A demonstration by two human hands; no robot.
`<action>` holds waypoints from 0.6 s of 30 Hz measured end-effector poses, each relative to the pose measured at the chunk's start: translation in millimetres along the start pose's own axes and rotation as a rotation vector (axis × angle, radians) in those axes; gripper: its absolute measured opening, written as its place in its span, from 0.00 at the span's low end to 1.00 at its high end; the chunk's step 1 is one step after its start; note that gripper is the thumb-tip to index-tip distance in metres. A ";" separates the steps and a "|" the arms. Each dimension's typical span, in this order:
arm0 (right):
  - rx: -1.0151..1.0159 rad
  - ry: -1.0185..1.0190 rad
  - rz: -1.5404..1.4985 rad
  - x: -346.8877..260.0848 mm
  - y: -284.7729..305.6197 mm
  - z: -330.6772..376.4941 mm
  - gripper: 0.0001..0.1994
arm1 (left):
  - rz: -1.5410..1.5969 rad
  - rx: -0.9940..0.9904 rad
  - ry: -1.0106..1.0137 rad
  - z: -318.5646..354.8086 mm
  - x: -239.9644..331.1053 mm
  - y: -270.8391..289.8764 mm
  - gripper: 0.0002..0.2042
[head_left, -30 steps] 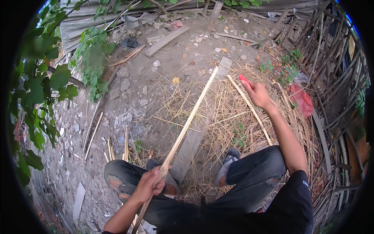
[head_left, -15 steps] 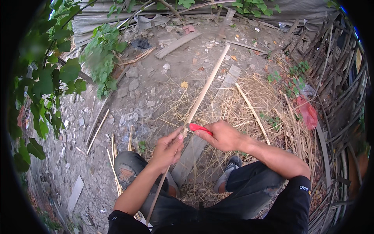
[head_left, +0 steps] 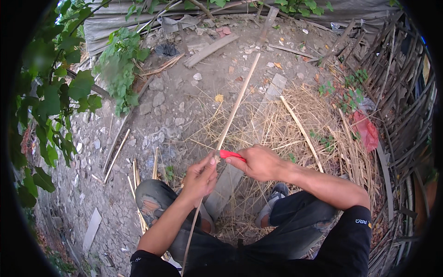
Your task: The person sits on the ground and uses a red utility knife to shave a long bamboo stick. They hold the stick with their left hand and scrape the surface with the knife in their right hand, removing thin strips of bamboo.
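Observation:
A long pale strip of split wood or bamboo [head_left: 238, 102] runs from far ahead down to my lap. My left hand [head_left: 199, 179] is closed around it near its middle, thumb on top. In my right hand [head_left: 261, 163] is a knife with a red handle [head_left: 231, 155], gripped tightly. The knife's front end meets the strip right beside my left thumb; its blade is mostly hidden there. Under the strip, between my feet, a grey plank [head_left: 224, 187] lies on the ground.
Thin straw-like shavings [head_left: 304, 115] cover the ground ahead and to the right, with another pale strip [head_left: 302, 134] on them. A red plastic bag [head_left: 365, 130] lies by a stack of sticks [head_left: 401, 92] at right. Leafy vines [head_left: 50, 101] hang at left. Farther off rests a board [head_left: 211, 51].
The strip has turned so that its narrow edge shows and its far end has shifted left. My right hand and the knife have moved slightly left, closer to my left hand.

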State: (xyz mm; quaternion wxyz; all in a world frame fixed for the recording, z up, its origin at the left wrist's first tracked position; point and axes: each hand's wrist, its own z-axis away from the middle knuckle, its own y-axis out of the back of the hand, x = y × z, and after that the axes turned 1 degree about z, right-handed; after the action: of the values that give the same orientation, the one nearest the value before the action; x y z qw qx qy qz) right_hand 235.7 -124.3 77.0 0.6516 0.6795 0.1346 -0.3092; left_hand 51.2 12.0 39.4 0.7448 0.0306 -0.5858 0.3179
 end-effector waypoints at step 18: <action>0.533 -0.766 0.077 208.1 98.4 13.2 0.41 | -0.141 -0.143 0.053 113.5 -39.4 32.5 0.22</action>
State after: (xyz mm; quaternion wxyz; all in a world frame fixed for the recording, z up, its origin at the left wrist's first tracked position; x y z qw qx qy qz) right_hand 450.9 -194.1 32.6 0.4682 0.6644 -0.2250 -0.5374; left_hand -66.6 -26.8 29.0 0.7808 0.0104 -0.5836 0.2228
